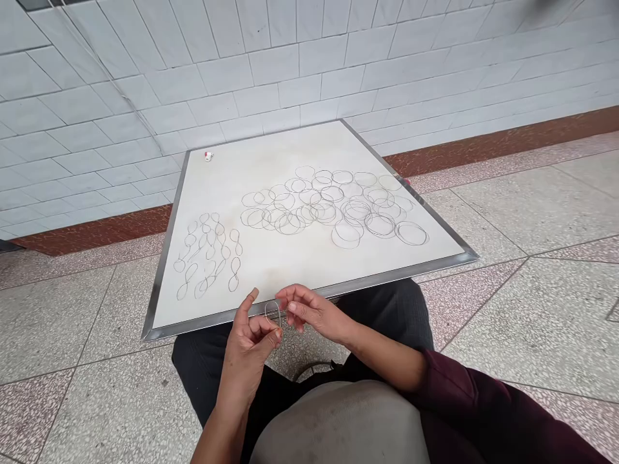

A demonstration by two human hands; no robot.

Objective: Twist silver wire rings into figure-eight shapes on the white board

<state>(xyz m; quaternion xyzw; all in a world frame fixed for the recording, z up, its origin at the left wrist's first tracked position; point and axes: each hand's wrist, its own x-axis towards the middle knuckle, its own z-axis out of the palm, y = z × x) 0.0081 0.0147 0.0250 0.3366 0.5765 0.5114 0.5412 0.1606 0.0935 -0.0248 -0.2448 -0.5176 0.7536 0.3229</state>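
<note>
My left hand point(249, 345) is in front of the table's near edge, thumb and fingers pinched on a thin wire loop point(266, 310); its index finger points up. The small loop stands upright from the pinch. My right hand point(314, 314) is just to the right of the loop, its fingers loosely curved and apart, with fingertips close to the wire. Whether they touch it I cannot tell. On the white table point(271, 258), several wires twisted into figure-eights point(235, 274) lie at the left. Many round wire rings point(348, 233) overlap from the middle to the right.
A metal edge strip point(309, 299) frames the tabletop. A small white and red object point(208, 156) sits in the far left corner. Behind the table stands a white tiled wall point(275, 64). My knees are under the near edge, above a speckled floor point(120, 380).
</note>
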